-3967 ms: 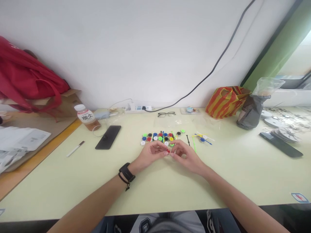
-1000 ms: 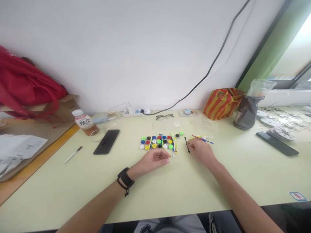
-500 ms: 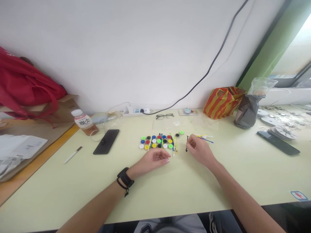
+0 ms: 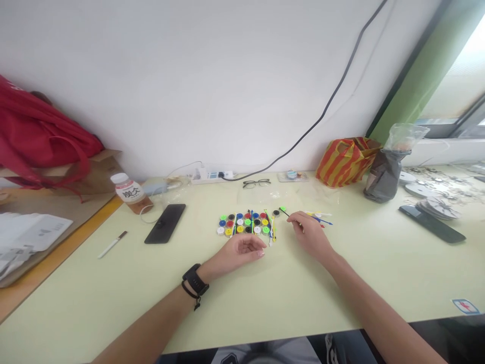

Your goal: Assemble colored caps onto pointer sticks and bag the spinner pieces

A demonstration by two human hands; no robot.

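My right hand [image 4: 308, 230] pinches a thin black arrow-shaped stick [image 4: 286, 213]. The stick's far end reaches the small green disc [image 4: 283, 208], and I cannot tell whether they touch. Beside that lies a black disc [image 4: 276, 213]. My left hand [image 4: 245, 248] rests on the table with loosely curled fingers, thumb apart, and nothing seen in it. Just beyond it, rows of small coloured discs [image 4: 240, 221] lie together, with thin coloured arrow sticks [image 4: 272, 230] between and beside them. More sticks, blue and yellow [image 4: 322, 220], lie behind my right hand.
A dark phone [image 4: 165, 223], a pen [image 4: 112, 244] and a bottle [image 4: 131, 193] are at left. Eyeglasses [image 4: 256, 183] and a power strip [image 4: 206, 175] lie by the wall. A striped bag [image 4: 341, 162], a grey bag [image 4: 382, 174] and another dark phone-like slab [image 4: 432, 224] stand or lie at right.
My right hand has turned the black stick from hanging down to pointing away and left, with its end now at the green disc. The left hand stays put.
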